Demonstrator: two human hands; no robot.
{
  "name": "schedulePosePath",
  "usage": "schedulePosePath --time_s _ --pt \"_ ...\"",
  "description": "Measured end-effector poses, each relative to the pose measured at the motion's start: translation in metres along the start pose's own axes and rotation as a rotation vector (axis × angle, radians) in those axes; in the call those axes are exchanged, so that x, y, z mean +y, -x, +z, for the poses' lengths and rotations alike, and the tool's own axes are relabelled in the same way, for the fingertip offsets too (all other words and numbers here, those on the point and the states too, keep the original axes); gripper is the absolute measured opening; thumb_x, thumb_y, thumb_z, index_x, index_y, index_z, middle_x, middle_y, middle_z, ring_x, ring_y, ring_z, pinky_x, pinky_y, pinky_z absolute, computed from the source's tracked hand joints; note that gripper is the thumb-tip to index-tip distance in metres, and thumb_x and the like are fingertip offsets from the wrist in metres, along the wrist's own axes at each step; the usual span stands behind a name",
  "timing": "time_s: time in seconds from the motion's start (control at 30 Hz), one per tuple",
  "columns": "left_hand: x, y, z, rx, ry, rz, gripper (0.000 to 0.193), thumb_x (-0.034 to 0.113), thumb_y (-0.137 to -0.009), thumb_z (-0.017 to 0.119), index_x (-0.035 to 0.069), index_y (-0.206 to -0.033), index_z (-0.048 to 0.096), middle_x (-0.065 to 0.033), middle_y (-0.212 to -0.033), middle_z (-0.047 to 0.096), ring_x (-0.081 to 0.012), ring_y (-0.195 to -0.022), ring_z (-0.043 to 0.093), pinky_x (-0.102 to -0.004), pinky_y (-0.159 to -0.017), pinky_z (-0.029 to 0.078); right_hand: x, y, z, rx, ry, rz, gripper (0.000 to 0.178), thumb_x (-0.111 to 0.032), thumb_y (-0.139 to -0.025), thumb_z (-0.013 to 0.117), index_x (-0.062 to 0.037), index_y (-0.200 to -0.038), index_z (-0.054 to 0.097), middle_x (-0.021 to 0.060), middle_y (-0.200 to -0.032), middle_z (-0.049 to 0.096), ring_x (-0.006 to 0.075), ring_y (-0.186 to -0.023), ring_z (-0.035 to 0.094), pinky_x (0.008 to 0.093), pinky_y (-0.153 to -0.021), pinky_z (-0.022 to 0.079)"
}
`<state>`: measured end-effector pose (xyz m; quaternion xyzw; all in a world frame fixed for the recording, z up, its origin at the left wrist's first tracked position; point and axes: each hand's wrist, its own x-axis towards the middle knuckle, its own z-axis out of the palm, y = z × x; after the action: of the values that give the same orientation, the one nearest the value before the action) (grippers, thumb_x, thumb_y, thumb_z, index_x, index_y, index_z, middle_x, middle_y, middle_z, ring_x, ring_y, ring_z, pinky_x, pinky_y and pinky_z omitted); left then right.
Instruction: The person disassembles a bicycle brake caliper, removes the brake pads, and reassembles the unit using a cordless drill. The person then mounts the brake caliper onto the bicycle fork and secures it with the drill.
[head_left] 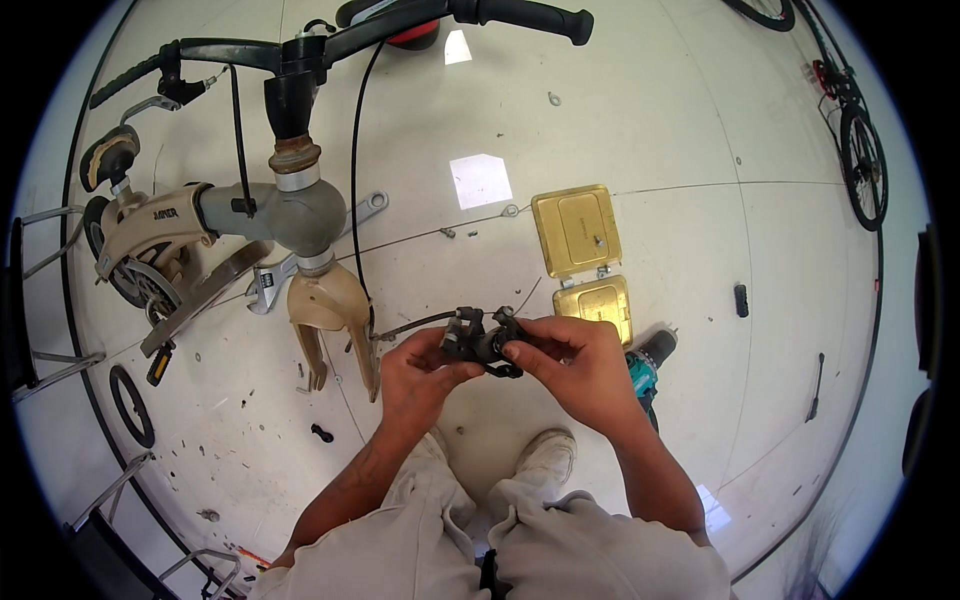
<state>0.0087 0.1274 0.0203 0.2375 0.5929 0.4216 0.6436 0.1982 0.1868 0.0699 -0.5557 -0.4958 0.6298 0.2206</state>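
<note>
Both hands hold a black bicycle brake caliper (485,342) above the floor in front of my knees. My left hand (422,372) pinches its left end between thumb and fingers. At its right side, my right hand (575,362) grips it, the thumb lying on the near face. A thin black cable (412,325) runs from the caliper to the left, toward the fork. The beige fork (330,300) of a small bicycle stands just left of my hands, with no wheel between its legs. Fingers cover parts of the caliper.
Handlebars (390,35) rise above the bicycle's grey head tube (300,215). An adjustable wrench (268,285) lies behind the fork. Right of my hands are an open gold case (578,230) and a teal drill (645,368). Small parts are scattered about; a tyre (132,405) lies left.
</note>
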Motion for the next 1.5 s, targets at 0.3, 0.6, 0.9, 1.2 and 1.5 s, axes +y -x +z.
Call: schedulePosePath --time_s 0.3,0.6,0.9,1.2,1.5 --pt "-0.017 -0.005 -0.006 -0.155 0.254 0.026 0.063 0.004 -0.073 0.081 -0.001 -0.128 0.051 -0.0113 -0.116 0.063 -0.0144 -0.105 0.061 -0.0286 -0.084 0.052 -0.013 0.002 -0.010 -0.066 0.200 -0.192 0.027 -0.009 -0.085 0.071 0.0022 -0.109 0.067 0.0118 -0.080 0.065 0.0148 -0.066 0.060 0.0269 -0.062 0.049" --pt "-0.021 -0.010 -0.003 -0.332 0.496 0.136 0.048 0.017 -0.078 0.080 0.009 -0.110 0.045 -0.0182 -0.137 0.049 -0.0309 -0.120 0.056 -0.0464 -0.091 0.057 -0.006 0.003 -0.011 -0.123 0.028 -0.285 0.037 0.001 -0.077 0.075 -0.0054 -0.113 0.068 0.0072 -0.088 0.066 0.0127 -0.070 0.060 0.0256 -0.064 0.049" --pt "-0.015 -0.002 0.000 -0.285 0.473 0.232 0.038 -0.001 -0.082 0.071 0.008 -0.107 0.043 -0.0253 -0.137 0.045 -0.0336 -0.123 0.052 -0.0463 -0.097 0.052 -0.016 0.009 0.000 -0.037 0.152 -0.452 0.040 -0.003 -0.065 0.085 -0.0050 -0.102 0.070 0.0069 -0.088 0.067 0.0131 -0.072 0.062 0.0255 -0.062 0.051" --pt "-0.014 0.000 0.005 -0.170 0.380 0.329 0.041 -0.004 -0.081 0.070 0.007 -0.111 0.043 -0.0223 -0.132 0.050 -0.0315 -0.118 0.056 -0.0433 -0.095 0.052 -0.007 0.015 0.016 0.159 0.341 -0.657 0.036 -0.006 -0.069 0.081 -0.0024 -0.100 0.065 0.0106 -0.091 0.067 0.0241 -0.072 0.067 0.0310 -0.058 0.054" --pt "-0.003 0.005 0.012 -0.053 0.283 0.280 0.042 -0.008 -0.081 0.069 0.003 -0.113 0.044 -0.0200 -0.129 0.054 -0.0229 -0.113 0.059 -0.0351 -0.092 0.054 -0.002 0.006 0.015 0.297 0.408 -0.779 0.033 -0.001 -0.073 0.077 0.0018 -0.103 0.063 0.0141 -0.091 0.065 0.0257 -0.072 0.066 0.0323 -0.059 0.053"
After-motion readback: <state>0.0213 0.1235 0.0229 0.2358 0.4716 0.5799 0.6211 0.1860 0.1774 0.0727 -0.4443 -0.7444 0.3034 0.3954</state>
